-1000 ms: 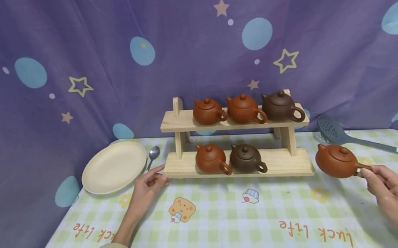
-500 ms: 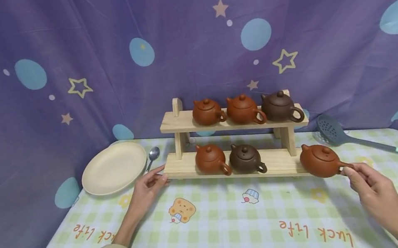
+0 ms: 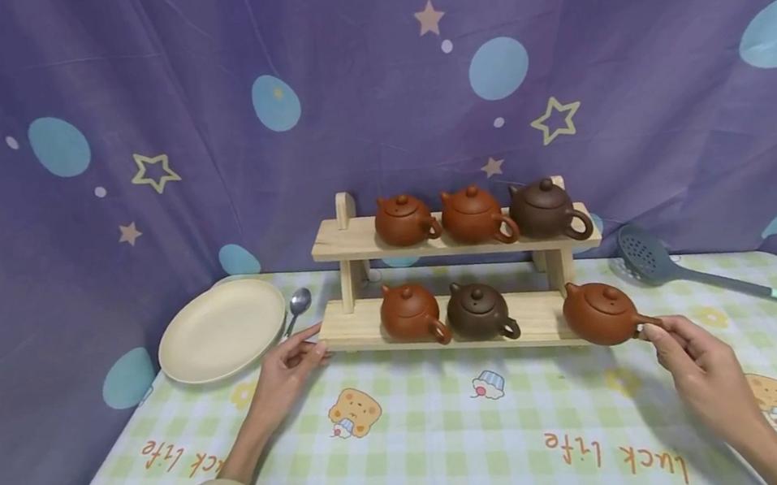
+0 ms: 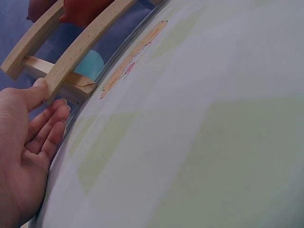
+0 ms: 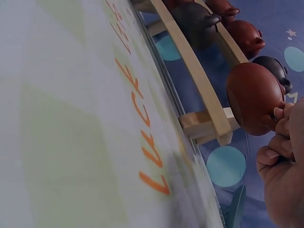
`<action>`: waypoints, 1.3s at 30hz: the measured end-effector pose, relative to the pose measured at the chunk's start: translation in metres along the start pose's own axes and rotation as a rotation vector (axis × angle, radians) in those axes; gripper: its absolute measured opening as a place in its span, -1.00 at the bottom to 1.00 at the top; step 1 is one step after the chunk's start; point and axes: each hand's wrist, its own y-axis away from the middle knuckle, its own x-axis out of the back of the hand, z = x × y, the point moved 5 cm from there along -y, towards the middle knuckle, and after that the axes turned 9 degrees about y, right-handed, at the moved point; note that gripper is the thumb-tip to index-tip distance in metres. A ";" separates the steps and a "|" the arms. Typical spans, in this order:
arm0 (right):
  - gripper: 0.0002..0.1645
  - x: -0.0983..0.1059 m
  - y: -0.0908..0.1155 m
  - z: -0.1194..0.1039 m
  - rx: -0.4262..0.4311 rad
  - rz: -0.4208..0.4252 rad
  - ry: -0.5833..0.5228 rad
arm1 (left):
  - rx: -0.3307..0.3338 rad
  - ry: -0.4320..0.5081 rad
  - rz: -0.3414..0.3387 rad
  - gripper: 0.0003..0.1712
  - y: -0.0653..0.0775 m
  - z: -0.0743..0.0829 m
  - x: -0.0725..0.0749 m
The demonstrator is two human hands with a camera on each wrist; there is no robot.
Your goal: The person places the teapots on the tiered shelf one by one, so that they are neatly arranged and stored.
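Note:
A reddish-brown teapot (image 3: pixel 600 314) is in my right hand (image 3: pixel 703 369), which pinches its handle between thumb and fingers. It overlaps the right end of the lower board in the head view; in the right wrist view its base (image 5: pixel 244 102) shows beyond the board's end. The two-tier wooden shelf (image 3: pixel 539 321) has its left end gripped by my left hand (image 3: pixel 289 370), the thumb (image 4: pixel 35 92) against the board's edge. On the lower board stand a reddish-brown teapot (image 3: pixel 408 313) and a dark brown teapot (image 3: pixel 477 313).
Two reddish-brown teapots, one at the left (image 3: pixel 404 221) and one in the middle (image 3: pixel 473 216), share the upper board with a dark teapot (image 3: pixel 542 210). A cream plate (image 3: pixel 223 330) and a spoon (image 3: pixel 299 302) lie left. A slotted skimmer (image 3: pixel 703 279) lies right on the checked tablecloth (image 3: pixel 445 448).
My right hand has carried the reddish-brown teapot leftward, from beside the shelf to the right end of the lower board. My left hand has stayed at the shelf's left end.

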 end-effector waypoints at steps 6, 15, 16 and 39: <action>-0.83 -0.006 -0.003 -0.002 -0.007 -0.004 0.001 | -0.003 0.005 0.001 -0.52 0.000 0.001 0.000; -0.84 -0.019 -0.004 -0.003 -0.008 -0.028 -0.015 | 0.002 0.002 0.003 -0.51 0.001 0.001 -0.001; -0.84 -0.020 -0.004 -0.003 -0.006 -0.031 -0.017 | 0.005 0.001 0.004 -0.51 0.001 0.000 -0.001; -0.85 -0.038 -0.007 -0.015 0.029 -0.020 -0.036 | 0.006 0.005 0.002 -0.51 0.000 -0.001 0.000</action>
